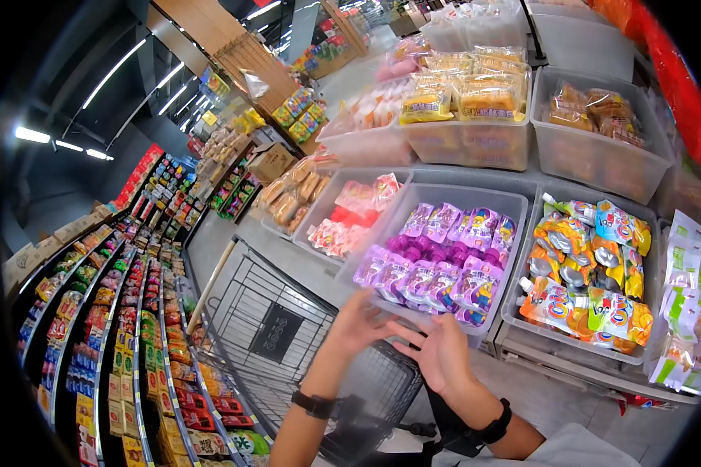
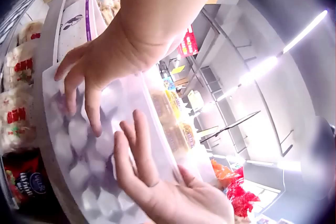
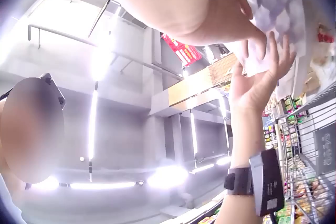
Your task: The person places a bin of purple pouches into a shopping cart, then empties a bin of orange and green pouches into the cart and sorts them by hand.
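Note:
My left hand [image 1: 357,325] and right hand [image 1: 442,356] hang in front of a clear bin [image 1: 519,226] of purple spouted pouches [image 1: 436,286]. The fingers of both are spread and nothing is held. Fingertips of the two hands come close and overlap in the head view, just before the bin's near edge. In the left wrist view the left hand [image 2: 107,58] reaches down from the top, with the right hand [image 2: 173,195] below it. Both wrists carry dark bands. The right wrist view has the right hand [image 3: 226,22] beside the left hand [image 3: 257,90].
A shopping cart [image 1: 245,284] stands at the left of the bins. Right of the purple pouches is a bin of orange-drink pouches [image 1: 588,272]; left, a bin of pink packets [image 1: 346,222]. Behind are bins of packaged bread [image 1: 487,93]. Snack shelves [image 1: 125,327] run along the left.

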`<action>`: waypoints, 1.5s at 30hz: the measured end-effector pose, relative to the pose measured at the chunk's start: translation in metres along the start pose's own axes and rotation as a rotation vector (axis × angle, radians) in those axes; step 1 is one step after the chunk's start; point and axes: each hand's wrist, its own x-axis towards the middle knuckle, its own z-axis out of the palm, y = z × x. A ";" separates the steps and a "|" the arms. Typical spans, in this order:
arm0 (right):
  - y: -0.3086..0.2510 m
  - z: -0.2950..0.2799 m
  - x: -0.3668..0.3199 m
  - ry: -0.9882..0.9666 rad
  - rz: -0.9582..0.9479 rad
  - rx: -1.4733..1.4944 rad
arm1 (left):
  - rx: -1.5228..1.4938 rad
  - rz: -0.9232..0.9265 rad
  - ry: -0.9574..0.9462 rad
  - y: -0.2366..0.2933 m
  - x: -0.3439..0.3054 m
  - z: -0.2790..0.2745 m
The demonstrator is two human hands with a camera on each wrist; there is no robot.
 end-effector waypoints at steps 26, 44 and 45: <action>-0.018 -0.020 0.045 -0.130 -0.016 0.011 | 0.672 0.234 0.051 0.005 0.027 0.040; -0.013 -0.015 0.044 -0.024 0.054 0.011 | 0.075 -0.042 -0.176 -0.019 0.079 0.035; -0.016 -0.017 0.046 -0.043 0.062 -0.010 | 0.097 0.063 -0.247 -0.027 0.097 0.030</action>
